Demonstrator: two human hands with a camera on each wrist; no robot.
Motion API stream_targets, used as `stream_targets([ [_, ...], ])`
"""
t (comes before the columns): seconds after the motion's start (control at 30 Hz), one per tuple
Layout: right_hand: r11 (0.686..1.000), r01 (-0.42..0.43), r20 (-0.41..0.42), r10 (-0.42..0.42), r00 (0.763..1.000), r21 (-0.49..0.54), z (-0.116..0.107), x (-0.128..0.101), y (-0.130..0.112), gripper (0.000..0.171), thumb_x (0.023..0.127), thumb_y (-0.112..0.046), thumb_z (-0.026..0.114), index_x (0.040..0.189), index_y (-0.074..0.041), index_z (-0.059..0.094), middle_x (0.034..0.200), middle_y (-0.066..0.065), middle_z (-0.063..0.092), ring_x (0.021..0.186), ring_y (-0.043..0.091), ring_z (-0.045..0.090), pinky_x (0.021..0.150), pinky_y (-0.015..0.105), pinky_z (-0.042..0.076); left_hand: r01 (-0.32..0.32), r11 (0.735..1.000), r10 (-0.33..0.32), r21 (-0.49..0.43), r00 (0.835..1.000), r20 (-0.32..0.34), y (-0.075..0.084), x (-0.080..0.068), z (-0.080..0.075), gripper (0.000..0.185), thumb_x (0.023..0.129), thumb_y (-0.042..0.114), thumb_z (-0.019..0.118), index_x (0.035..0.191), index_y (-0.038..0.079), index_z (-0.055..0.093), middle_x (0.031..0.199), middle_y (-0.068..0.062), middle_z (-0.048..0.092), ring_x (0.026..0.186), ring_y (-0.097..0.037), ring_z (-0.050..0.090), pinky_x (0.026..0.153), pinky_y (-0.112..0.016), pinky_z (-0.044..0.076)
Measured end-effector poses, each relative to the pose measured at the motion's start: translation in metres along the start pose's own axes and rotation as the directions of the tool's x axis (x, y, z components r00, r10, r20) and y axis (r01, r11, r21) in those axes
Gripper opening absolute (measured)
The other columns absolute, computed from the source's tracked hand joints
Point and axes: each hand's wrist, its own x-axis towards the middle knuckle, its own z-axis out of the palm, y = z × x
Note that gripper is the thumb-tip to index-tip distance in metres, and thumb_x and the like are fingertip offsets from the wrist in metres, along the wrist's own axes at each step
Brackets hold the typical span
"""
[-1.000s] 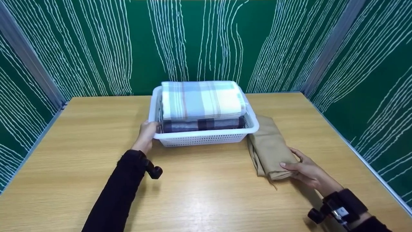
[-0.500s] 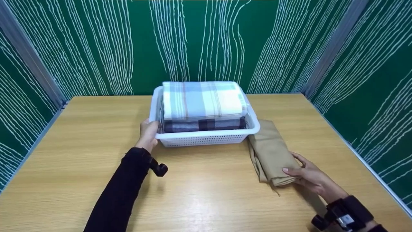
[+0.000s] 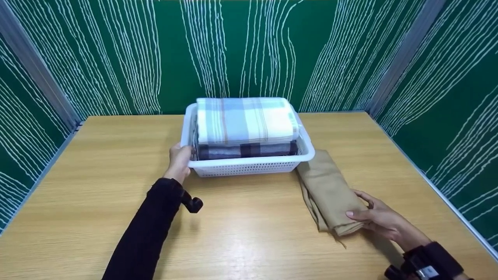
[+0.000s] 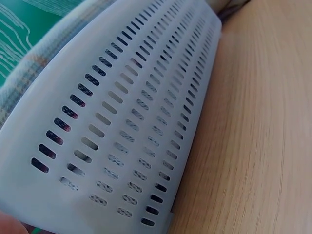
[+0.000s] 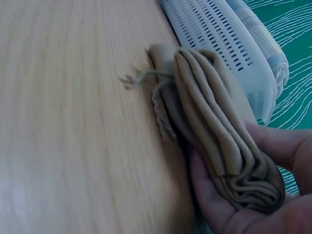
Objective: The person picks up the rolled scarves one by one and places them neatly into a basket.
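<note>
A white perforated plastic basket (image 3: pixel 256 168) stands toward the back of the table. My left hand (image 3: pixel 179 160) grips its left front corner, thumb over the rim. Inside lies a folded light blue and white plaid cloth (image 3: pixel 245 120) above a folded dark plaid cloth (image 3: pixel 225 151). My right hand (image 3: pixel 383 221) pinches the near end of a folded tan cloth (image 3: pixel 330 190), thumb on top and fingers beneath. The tan cloth's far end reaches to the basket's right side, partly hidden by the rim. In the right wrist view, its layered end (image 5: pixel 209 112) shows loose drawstring-like cords (image 5: pixel 158 97).
The wooden table (image 3: pixel 101 186) extends around the basket. Green panels (image 3: pixel 171 58) with white wavy lines rise at the back and both sides, joined by grey metal posts (image 3: pixel 404 58). A wrist camera (image 3: pixel 192 204) sits on each forearm.
My right hand has drawn the tan cloth toward me and slightly right, so its far end has slid nearer along the basket's side. Basket and left hand have hardly moved.
</note>
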Motion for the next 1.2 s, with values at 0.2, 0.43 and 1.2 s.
stream_targets([
  [0.2,0.999,-0.008,0.132,0.012,0.991,-0.035,-0.009,-0.005,0.001,0.054,0.088,0.008,0.058,0.122,-0.034,0.051,0.116,0.013,0.052,0.101,0.027,0.061,0.085,0.037,0.051,-0.006,1.000,0.006,0.005,1.000,0.001,-0.001,0.000,0.000,0.025,0.081,-0.011,0.040,0.102,-0.004,0.052,0.088,-0.005,0.042,0.079,-0.017,0.041,0.067,-0.025,0.035],
  [0.43,0.985,-0.039,0.126,0.061,0.990,-0.171,-0.017,-0.011,0.000,0.058,0.087,0.002,0.063,0.133,-0.030,0.047,0.141,0.028,0.014,0.113,0.021,0.046,0.092,0.033,0.045,0.002,1.000,-0.002,0.007,1.000,-0.002,-0.001,0.000,-0.001,0.027,0.081,-0.011,0.040,0.104,-0.005,0.053,0.086,-0.005,0.043,0.078,-0.017,0.041,0.066,-0.025,0.036],
  [1.2,0.977,0.037,0.539,0.085,0.838,-0.212,-0.003,0.017,-0.016,0.062,0.085,0.012,0.059,0.142,-0.009,0.043,0.120,0.015,0.060,0.104,0.022,0.060,0.085,0.033,0.051,0.002,1.000,-0.002,0.026,1.000,0.011,-0.001,0.001,-0.002,0.028,0.082,-0.010,0.040,0.107,-0.006,0.050,0.094,-0.008,0.044,0.086,-0.019,0.041,0.072,-0.027,0.038],
])
